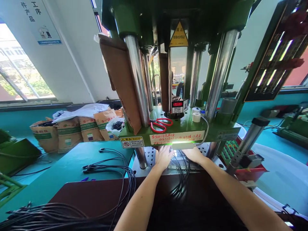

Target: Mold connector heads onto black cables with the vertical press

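Both of my hands reach under the upper plate of a green press (223, 133). My left hand (163, 158) is just left of a bundle of black cables (182, 179), its visible fingers stretched forward and apart; the fingertips are partly hidden by the plate. My right hand (193, 155) is on the other side of the cables, with its fingers hidden behind a white lit lamp (184, 146). The cables run from between my hands toward me over a dark table top. Whether either hand touches them cannot be made out.
Red-handled scissors (160, 124) and a white roll (196, 117) lie on the press plate. Cardboard (120, 77) leans on the left column. More black cables (130, 171) lie at left. Paper sacks (68, 138) stand behind. A red control box (250, 175) is at right.
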Available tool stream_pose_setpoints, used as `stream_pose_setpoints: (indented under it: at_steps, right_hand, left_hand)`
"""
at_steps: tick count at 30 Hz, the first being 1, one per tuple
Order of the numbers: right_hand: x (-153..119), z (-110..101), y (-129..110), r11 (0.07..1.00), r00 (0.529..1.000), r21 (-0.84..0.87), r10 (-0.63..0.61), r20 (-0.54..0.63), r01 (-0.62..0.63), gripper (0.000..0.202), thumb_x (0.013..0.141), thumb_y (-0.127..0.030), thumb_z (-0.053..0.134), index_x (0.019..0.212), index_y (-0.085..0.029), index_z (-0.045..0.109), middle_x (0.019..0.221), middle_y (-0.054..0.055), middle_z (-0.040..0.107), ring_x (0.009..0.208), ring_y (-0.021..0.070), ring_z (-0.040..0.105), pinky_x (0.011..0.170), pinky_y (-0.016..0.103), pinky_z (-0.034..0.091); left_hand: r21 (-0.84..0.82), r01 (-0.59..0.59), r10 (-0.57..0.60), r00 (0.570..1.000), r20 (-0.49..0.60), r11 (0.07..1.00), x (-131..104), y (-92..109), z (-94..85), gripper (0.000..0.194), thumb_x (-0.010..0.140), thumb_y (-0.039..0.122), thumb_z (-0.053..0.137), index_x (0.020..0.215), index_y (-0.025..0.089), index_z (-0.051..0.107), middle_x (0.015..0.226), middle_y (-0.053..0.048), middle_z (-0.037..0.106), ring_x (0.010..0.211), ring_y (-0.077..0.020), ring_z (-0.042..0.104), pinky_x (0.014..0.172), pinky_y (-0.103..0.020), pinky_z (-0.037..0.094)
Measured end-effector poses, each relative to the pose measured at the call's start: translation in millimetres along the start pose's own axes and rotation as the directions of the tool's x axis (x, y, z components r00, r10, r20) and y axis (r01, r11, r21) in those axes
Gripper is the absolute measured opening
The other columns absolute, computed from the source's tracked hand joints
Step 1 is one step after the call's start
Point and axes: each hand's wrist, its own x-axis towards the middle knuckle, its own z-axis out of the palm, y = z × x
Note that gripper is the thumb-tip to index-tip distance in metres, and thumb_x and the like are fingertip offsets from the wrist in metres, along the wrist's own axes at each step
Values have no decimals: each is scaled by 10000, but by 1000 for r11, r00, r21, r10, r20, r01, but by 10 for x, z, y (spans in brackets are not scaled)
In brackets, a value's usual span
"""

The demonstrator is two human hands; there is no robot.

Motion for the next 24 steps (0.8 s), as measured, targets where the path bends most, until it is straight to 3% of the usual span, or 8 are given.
stream_pose_setpoints:
  at_steps: [5, 9, 13, 18, 24]
  right_hand:
    - [-65, -95, -151, 997, 995, 20, -79, 54, 78, 321, 890, -343, 368, 891, -188, 649, 966, 66, 659, 917, 199, 574, 846, 293, 375]
    - [-42, -58, -157, 996, 994, 26, -88, 68, 86, 358, 891, -370, 356, 1018, -166, 621, 1017, 100, 642, 966, 215, 556, 886, 318, 349]
    - [-7, 15, -143, 996, 993, 33, -86, 78, 83, 385, 882, -390, 365, 1090, -164, 596, 1055, 110, 628, 989, 222, 546, 901, 333, 345]
    - [19, 62, -186, 997, 994, 36, -67, 90, 64, 374, 881, -365, 358, 1019, -153, 635, 1040, 110, 636, 979, 215, 553, 901, 326, 354]
    - [61, -21, -158, 999, 997, 25, -38, 69, 36, 320, 877, -311, 382, 1028, -194, 639, 985, 69, 665, 945, 201, 575, 848, 301, 399]
  left_hand:
    - [37, -84, 82, 995, 63, 996, 74, 11, -42, 387, 865, 427, 314, 1085, 197, 534, 1113, -78, 586, 1053, -227, 480, 892, -381, 354]
    - [14, -193, 190, 973, 133, 981, 126, -25, -73, 429, 858, 473, 304, 1133, 213, 507, 1135, -72, 579, 1038, -218, 502, 892, -362, 368]
    - [-7, -142, 141, 976, 167, 990, 136, -73, -10, 488, 852, 510, 286, 1205, 216, 450, 1109, -76, 598, 1011, -216, 526, 907, -372, 365]
    - [-5, -93, 92, 982, 166, 996, 155, -52, 71, 443, 855, 484, 311, 1158, 218, 493, 1088, -75, 612, 997, -216, 541, 907, -365, 364]
    - [-13, -76, 77, 982, 171, 997, 184, -53, -16, 403, 867, 445, 306, 1097, 203, 532, 1103, -77, 604, 1026, -207, 527, 894, -338, 375]
